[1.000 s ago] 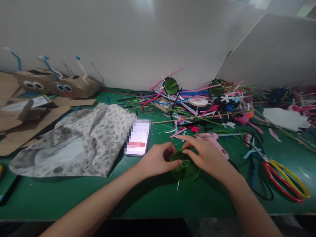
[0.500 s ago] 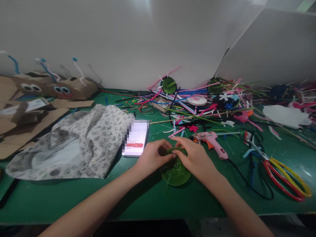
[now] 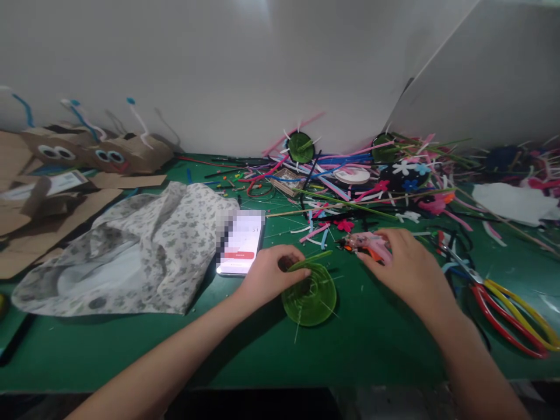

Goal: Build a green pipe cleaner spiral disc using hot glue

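My left hand [image 3: 269, 273] pinches the upper left edge of a flat green coil [image 3: 315, 302], wound in rings like a disc. A short loose end of the coil sticks out to the upper right, and thin clear glue strands trail from its lower side. To the right, my right hand [image 3: 409, 268] is closed round the handle of a pink hot glue gun [image 3: 371, 242] with an orange trigger. The gun lies low over the table with its nozzle to the left; my fingers hide most of the handle.
A lit phone [image 3: 242, 242] and a patterned cloth [image 3: 175, 245] lie left. Scissors [image 3: 510, 315] with red and yellow handles lie right. Behind are a heap of pipe cleaners [image 3: 324, 175], a white sheet [image 3: 516, 204] and cardboard figures [image 3: 126, 154] with googly eyes.
My right hand has let go of the green coil, moved right and closed on the glue gun. My left hand still holds the coil, whose loose end now shows.
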`<state>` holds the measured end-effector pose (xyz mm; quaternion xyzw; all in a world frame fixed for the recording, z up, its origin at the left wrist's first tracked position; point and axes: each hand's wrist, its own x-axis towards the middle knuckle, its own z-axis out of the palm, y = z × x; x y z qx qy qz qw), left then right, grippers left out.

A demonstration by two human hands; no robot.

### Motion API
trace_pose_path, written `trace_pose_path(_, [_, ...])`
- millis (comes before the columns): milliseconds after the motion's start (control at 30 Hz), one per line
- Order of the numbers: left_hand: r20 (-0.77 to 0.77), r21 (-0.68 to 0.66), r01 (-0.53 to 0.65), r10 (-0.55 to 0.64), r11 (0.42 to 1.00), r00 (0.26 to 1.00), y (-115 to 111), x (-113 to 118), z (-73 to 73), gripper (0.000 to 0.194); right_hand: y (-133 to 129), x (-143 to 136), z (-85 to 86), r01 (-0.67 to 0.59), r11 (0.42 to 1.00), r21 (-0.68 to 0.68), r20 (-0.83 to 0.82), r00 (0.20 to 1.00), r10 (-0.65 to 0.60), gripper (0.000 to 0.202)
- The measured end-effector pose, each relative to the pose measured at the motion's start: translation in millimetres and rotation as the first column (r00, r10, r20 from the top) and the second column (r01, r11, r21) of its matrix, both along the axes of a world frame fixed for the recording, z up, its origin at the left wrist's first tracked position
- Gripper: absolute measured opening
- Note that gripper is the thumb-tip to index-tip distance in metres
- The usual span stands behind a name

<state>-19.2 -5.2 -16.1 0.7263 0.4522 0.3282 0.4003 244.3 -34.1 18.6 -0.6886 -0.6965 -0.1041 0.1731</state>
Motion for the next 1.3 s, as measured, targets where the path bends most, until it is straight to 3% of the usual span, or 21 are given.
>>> trace_pose_path(100, [-0.008,0.003,-0.001,0.001,1.0,1.0,-0.2,0.0,-0.5,0.014,2.4,20.4,-1.3,0.087,0.974,-0.207,0.102,0.993,-0.067,0.041])
trace_pose_path(167, [-0.016,0.007,0.001,-0.001,1.0,1.0,-0.3,0.1,-0.4,0.014,2.9,22.6,-3.0,0.086,0.961,-0.262,0.117,0.991,-0.057,0.032])
trace_pose_path(300, [-0.042,0.02,0.009,-0.008,1.0,0.999,0.5,0.1,0.3,0.015,6.8,15.9,-6.4,0.078,0.967,-0.245,0.14,0.989,-0.044,0.022])
trace_pose_path(500, [-0.058,0.059,0.007,-0.004,0.998,0.998,0.3,-0.4,-1.4,0.016,11.1,19.4,-3.0,0.06,0.972,-0.226,0.174,0.985,-0.02,0.026])
trace_pose_path(633, [-0.067,0.088,0.004,0.002,0.996,0.998,-0.4,-0.7,-3.0,0.016,8.6,9.3,4.8,-0.142,0.979,-0.144,0.055,0.987,0.151,0.024])
trace_pose_path(733, [-0.064,0.099,0.007,-0.001,0.995,0.998,-0.5,-0.6,-3.2,0.015,7.0,-13.5,7.7,-0.365,0.927,-0.087,-0.124,0.927,0.354,0.019])
trace_pose_path(833, [-0.06,0.112,0.009,-0.003,0.994,0.998,-0.5,-0.4,-2.6,0.015,7.0,-37.2,5.2,-0.479,0.877,-0.043,-0.191,0.865,0.464,0.022])
trace_pose_path(967, [-0.054,0.124,0.013,-0.007,0.992,0.999,-0.3,0.0,-1.9,0.013,9.7,-52.0,-1.7,-0.503,0.864,-0.043,-0.197,0.852,0.486,0.016])
trace_pose_path(1300, [-0.041,0.086,0.0,0.004,0.996,0.999,-1.5,1.5,0.2,0.013,8.4,-46.7,-9.7,-0.538,0.84,0.074,-0.21,0.815,0.54,0.011])
